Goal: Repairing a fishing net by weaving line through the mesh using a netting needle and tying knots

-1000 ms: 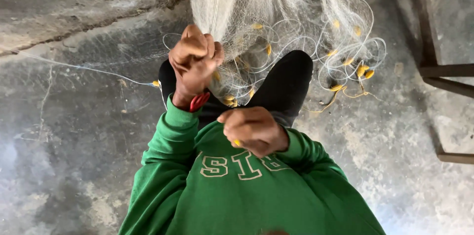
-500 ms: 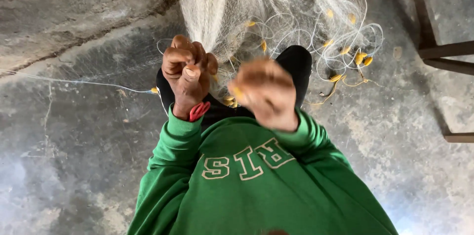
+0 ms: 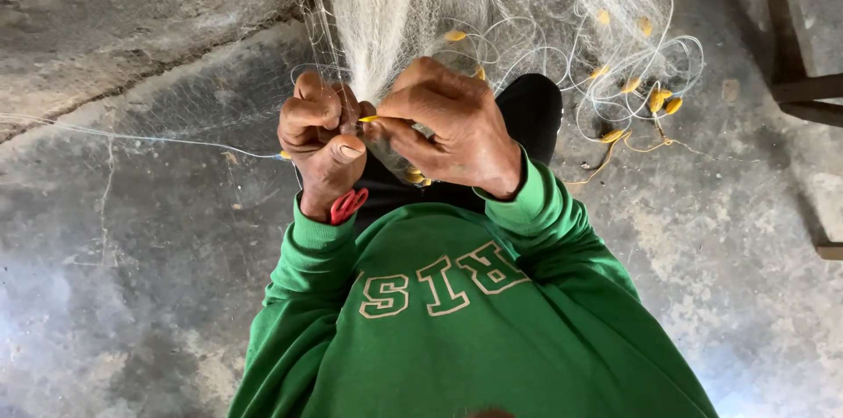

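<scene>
Left hand: I see the left hand (image 3: 320, 141) curled into a fist, gripping a gathered bunch of the pale, fine-meshed fishing net (image 3: 386, 5); a red band (image 3: 349, 205) sits at its wrist.
Right hand: the right hand (image 3: 452, 124) is closed in a pinch, thumb and forefinger holding a small yellow pointed netting needle (image 3: 369, 119) at the spot where the two hands meet.
Net: it hangs from above the frame down into both hands, in front of my chest, with a thin white line (image 3: 132, 137) running off to the left.
Floats: small yellow oval floats (image 3: 660, 102) lie among loops of white cord (image 3: 615, 58) on the floor, to the right of the hands.
Clothing: green sweatshirt sleeves (image 3: 536, 207) and dark trousers (image 3: 531, 111).
Floor: rough grey concrete floor (image 3: 132, 277).
Right edge: a dark wooden frame (image 3: 795, 75), partly cut off.
</scene>
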